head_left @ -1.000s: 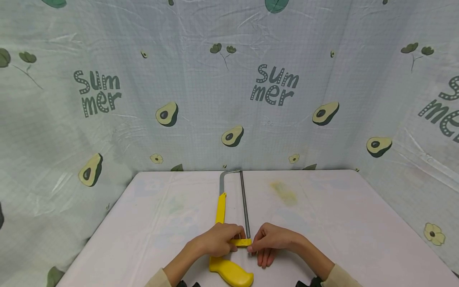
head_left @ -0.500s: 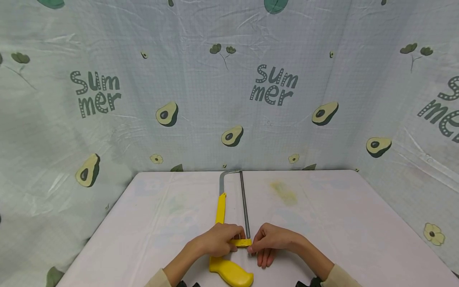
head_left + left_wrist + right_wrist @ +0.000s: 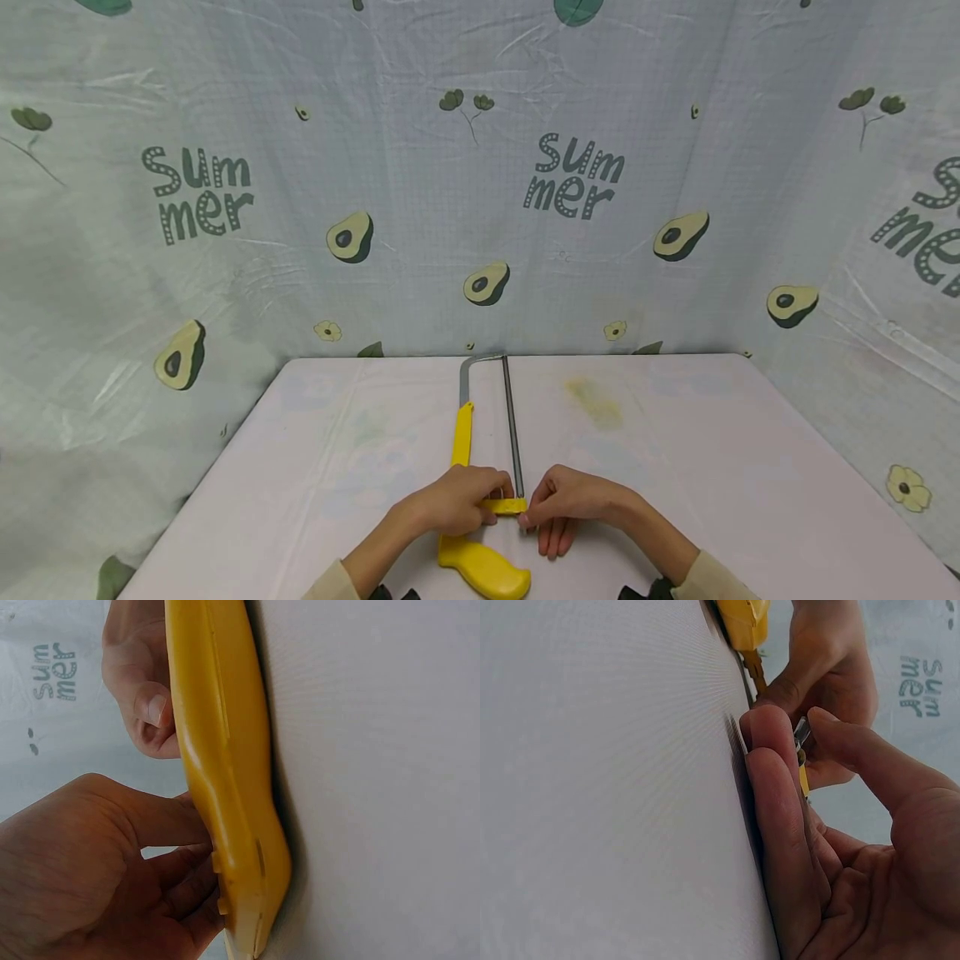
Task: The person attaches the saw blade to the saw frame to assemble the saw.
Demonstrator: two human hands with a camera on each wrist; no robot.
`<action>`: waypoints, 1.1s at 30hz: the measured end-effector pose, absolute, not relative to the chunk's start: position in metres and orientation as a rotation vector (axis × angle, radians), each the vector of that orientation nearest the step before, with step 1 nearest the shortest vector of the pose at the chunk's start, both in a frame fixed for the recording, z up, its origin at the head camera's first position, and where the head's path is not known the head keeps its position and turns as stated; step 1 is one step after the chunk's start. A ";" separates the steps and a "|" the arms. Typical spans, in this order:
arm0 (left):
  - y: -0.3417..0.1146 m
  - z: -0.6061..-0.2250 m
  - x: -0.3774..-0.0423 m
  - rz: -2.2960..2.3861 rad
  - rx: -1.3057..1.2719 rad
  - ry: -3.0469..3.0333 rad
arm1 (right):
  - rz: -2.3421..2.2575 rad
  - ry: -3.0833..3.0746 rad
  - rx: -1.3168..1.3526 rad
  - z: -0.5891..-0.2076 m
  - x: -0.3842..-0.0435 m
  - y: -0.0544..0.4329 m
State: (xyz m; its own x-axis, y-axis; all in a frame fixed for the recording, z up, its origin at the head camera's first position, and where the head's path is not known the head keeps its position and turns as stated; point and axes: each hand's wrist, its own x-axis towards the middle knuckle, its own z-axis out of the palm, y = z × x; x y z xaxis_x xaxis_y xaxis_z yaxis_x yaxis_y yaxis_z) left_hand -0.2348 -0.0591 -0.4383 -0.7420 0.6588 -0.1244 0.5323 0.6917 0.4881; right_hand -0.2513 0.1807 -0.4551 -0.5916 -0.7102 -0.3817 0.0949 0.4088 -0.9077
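A hacksaw with a yellow handle (image 3: 487, 571) lies flat on the table, its grey front frame (image 3: 463, 383) pointing away from me. The dark blade (image 3: 513, 429) runs along its right side to a short yellow arm (image 3: 504, 507). My left hand (image 3: 453, 500) lies over the frame and grips that arm with thumb and fingers. Close beside it, my right hand (image 3: 570, 500) pinches a small silver piece (image 3: 802, 731), apparently a wing nut, at the blade's near end. Fingertips partly hide this piece. The yellow handle (image 3: 232, 772) fills the middle of the left wrist view.
The table (image 3: 712, 467) has a pale cover with a yellowish stain (image 3: 594, 404) right of the blade. Behind it hangs a sheet (image 3: 420, 183) printed with avocados and lettering. Black objects (image 3: 647, 592) show at the lower edge, near the sleeves.
Both hands and the hacksaw look the same across the head frames. Only the sheet at the far left shifts slightly to the left.
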 end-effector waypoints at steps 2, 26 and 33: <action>-0.059 -0.437 -0.235 0.619 0.944 2.614 | -1.268 1.860 -0.525 -0.455 -0.252 0.181; -0.064 -0.434 -0.245 0.625 0.951 2.602 | -1.285 1.821 -0.525 -0.451 -0.260 0.177; -0.068 -0.433 -0.249 0.626 0.964 2.600 | -1.290 1.820 -0.522 -0.452 -0.264 0.174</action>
State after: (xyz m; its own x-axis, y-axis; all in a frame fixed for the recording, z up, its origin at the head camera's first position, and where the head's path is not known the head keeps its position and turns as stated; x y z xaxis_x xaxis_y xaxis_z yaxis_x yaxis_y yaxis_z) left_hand -0.2486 -0.0678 -0.4329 -0.7307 0.6713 -0.1239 0.5414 0.6804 0.4938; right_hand -0.2637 0.1744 -0.4525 -0.5732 -0.7237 -0.3845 0.1232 0.3878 -0.9135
